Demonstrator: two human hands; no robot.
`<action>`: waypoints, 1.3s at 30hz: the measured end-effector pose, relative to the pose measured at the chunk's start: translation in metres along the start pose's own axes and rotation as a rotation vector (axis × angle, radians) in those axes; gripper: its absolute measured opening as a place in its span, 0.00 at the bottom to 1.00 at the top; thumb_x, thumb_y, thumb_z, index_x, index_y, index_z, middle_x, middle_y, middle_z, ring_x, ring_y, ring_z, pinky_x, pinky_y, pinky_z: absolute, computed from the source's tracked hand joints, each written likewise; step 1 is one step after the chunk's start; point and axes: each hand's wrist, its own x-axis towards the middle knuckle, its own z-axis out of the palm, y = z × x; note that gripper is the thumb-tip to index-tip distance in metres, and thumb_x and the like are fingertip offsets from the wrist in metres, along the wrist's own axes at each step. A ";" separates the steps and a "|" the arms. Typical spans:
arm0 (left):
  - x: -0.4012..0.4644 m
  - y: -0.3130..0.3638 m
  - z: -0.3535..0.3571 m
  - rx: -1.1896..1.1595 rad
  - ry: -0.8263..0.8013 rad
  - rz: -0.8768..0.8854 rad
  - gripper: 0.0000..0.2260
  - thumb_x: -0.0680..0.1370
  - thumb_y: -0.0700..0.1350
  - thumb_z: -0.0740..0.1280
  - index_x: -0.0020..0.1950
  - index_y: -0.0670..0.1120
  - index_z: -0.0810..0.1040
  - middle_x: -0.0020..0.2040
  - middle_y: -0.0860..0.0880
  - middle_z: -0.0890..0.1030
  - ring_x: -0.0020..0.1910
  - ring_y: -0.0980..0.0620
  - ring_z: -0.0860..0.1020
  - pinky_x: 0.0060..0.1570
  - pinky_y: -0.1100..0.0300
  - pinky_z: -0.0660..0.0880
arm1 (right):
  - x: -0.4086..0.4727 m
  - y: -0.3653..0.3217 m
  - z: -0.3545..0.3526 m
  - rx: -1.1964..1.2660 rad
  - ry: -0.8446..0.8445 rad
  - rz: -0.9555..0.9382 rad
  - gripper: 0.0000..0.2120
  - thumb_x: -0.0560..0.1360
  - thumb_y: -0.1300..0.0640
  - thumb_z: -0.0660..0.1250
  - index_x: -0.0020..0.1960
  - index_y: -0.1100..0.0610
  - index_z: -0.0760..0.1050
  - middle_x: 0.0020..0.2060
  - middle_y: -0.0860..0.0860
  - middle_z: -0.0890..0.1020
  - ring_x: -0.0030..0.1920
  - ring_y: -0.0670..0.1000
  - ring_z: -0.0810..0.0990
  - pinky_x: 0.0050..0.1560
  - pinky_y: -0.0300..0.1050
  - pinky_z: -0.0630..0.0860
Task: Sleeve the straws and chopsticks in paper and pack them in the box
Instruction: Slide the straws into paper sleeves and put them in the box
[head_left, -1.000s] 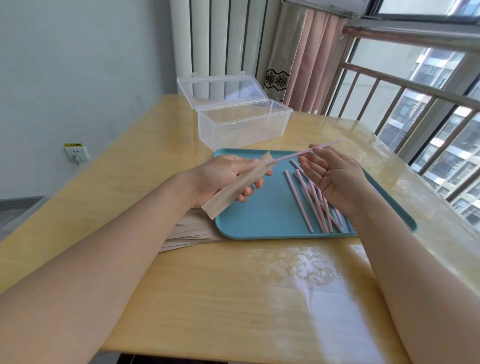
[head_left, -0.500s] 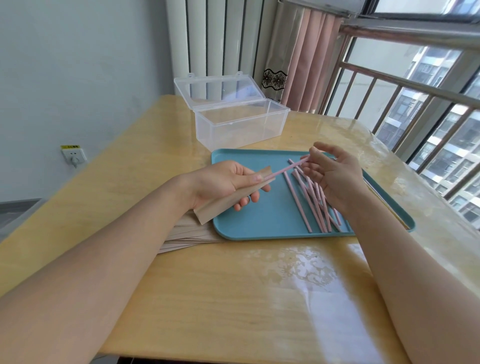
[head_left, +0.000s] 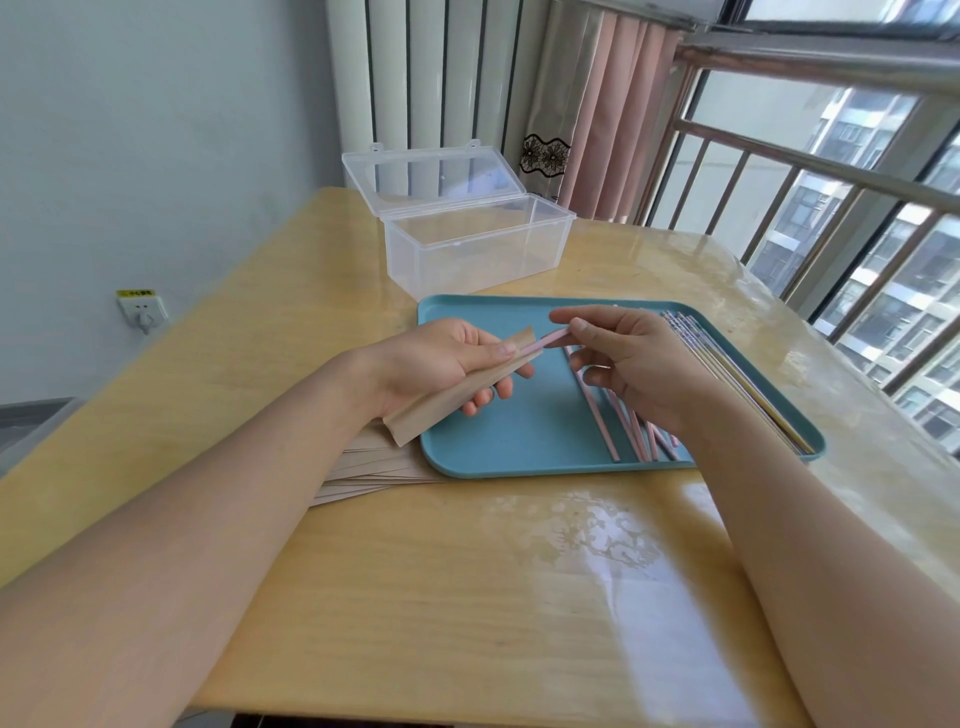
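Over tray (head_left: 498, 447), left hand (head_left: 441, 364) grips paper sleeve (head_left: 457, 395); right hand (head_left: 639, 364) pinches straw (head_left: 545, 343) sticking from sleeve's far-right mouth.

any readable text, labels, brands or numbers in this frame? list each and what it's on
Yellow sticker above the wall socket: dark characters on it, too small and blurred to read.
Clear plastic box: no label or brand visible.
Paper sleeve in the left hand, the straw pinched by the right hand, and the blue tray: no print visible.
Nothing else carries text.
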 end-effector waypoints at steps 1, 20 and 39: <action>0.000 0.000 0.000 0.000 0.000 0.002 0.15 0.84 0.49 0.62 0.59 0.41 0.82 0.37 0.49 0.79 0.30 0.56 0.73 0.31 0.65 0.74 | 0.000 0.000 0.001 -0.003 -0.016 0.009 0.11 0.82 0.63 0.63 0.61 0.62 0.80 0.46 0.55 0.86 0.35 0.48 0.79 0.34 0.38 0.75; -0.002 0.004 0.005 -0.070 0.084 -0.002 0.16 0.84 0.49 0.62 0.59 0.37 0.81 0.41 0.45 0.84 0.33 0.54 0.80 0.34 0.64 0.77 | -0.001 0.002 -0.014 -1.097 0.295 -0.054 0.17 0.75 0.45 0.73 0.37 0.58 0.79 0.29 0.52 0.78 0.29 0.50 0.73 0.29 0.42 0.66; 0.002 0.003 0.002 0.043 0.188 0.000 0.14 0.83 0.50 0.63 0.56 0.41 0.83 0.37 0.47 0.84 0.31 0.54 0.80 0.33 0.63 0.77 | -0.002 -0.010 0.010 -0.769 0.218 0.083 0.16 0.76 0.57 0.70 0.32 0.64 0.76 0.24 0.54 0.72 0.24 0.50 0.66 0.27 0.40 0.66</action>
